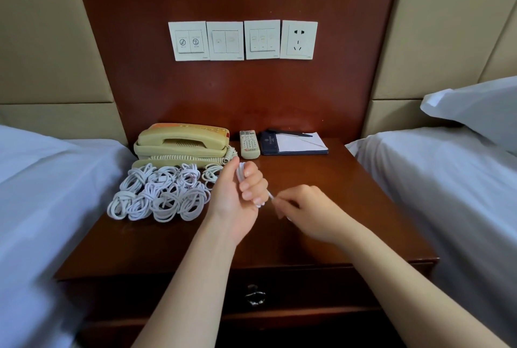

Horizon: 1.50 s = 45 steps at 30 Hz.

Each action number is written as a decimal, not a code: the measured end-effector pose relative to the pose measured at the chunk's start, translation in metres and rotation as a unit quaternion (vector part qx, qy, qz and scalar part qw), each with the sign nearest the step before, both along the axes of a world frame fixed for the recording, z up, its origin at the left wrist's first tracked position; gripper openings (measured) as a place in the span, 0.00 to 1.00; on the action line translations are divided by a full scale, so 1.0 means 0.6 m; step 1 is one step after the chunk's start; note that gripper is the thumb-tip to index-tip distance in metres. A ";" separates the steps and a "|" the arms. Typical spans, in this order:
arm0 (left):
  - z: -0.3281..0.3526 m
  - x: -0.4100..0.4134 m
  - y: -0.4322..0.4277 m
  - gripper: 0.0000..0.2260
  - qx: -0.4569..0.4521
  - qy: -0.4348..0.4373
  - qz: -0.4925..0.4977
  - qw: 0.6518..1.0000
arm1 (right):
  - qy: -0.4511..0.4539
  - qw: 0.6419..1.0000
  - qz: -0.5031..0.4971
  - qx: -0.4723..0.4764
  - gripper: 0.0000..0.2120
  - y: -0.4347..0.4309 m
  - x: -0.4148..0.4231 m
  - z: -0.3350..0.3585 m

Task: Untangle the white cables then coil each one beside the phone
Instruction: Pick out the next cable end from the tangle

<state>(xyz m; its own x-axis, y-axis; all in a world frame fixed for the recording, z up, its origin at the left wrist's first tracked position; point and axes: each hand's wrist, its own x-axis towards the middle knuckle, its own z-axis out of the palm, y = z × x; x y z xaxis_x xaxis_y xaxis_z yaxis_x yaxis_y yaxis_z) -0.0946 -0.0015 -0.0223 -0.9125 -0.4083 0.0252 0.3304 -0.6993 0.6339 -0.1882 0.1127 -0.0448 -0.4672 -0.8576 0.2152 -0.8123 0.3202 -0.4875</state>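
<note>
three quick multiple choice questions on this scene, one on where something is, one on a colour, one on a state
1. Where do the coiled cables lie?
A. on top of the phone
B. in front of the phone
C. behind the phone

2. What colour is the phone?
A. beige
B. black
C. red

3. What is the left hand doing?
A. lying flat and open
B. hanging empty
C. gripping a cable

Answers:
1 B, the coils sit on the near side of the phone.
2 A, its body and handset are beige.
3 C, its fingers curl round white loops, while the right hand pinches the loose end.
</note>
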 end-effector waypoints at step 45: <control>-0.009 0.002 0.022 0.22 -0.214 -0.107 -0.246 0.939 | -0.002 0.981 0.027 -0.190 0.14 0.030 -0.030 0.025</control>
<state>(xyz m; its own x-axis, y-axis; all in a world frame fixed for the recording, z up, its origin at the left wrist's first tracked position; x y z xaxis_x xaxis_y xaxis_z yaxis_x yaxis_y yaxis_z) -0.0935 0.0116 -0.0277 -0.9909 0.0702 -0.1151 -0.1336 -0.3988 0.9072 -0.2062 0.1307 -0.0297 -0.4251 -0.7391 0.5225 -0.8206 0.0711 -0.5671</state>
